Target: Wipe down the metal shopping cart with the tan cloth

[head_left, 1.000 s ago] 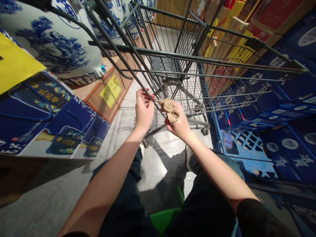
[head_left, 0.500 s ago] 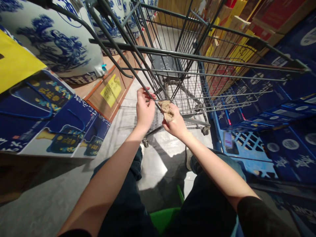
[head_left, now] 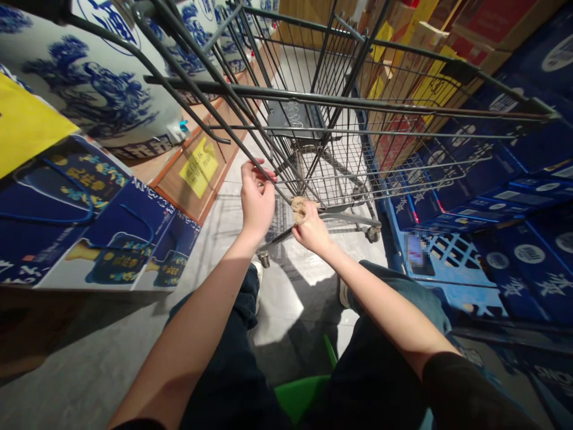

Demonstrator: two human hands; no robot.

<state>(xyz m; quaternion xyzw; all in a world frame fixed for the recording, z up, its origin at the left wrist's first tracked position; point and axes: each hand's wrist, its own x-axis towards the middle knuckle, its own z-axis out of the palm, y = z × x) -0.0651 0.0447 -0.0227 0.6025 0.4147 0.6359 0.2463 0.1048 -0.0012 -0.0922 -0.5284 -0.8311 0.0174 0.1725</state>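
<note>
A dark metal shopping cart (head_left: 286, 91) stands tilted in front of me, its wire basket facing right. My left hand (head_left: 258, 200) has its fingers curled round a slanting bar at the cart's near lower side. Close by on the right, my right hand (head_left: 313, 232) is closed on a crumpled tan cloth (head_left: 298, 209). The cloth lies against the lower end of that slanting bar, bunched between thumb and fingers. Part of it is hidden in the hand.
Large blue-and-white jars (head_left: 101, 89) line a wooden ledge (head_left: 179, 179) at left, with blue gift boxes (head_left: 111, 263) nearer. Stacked blue cartons (head_left: 528, 263) and a light-blue plastic crate (head_left: 465, 292) are at right. A green seat (head_left: 302, 394) shows between my legs.
My right hand and the cloth have slid slightly down along the bar. The left hand keeps its grip, and the view has shifted a little.
</note>
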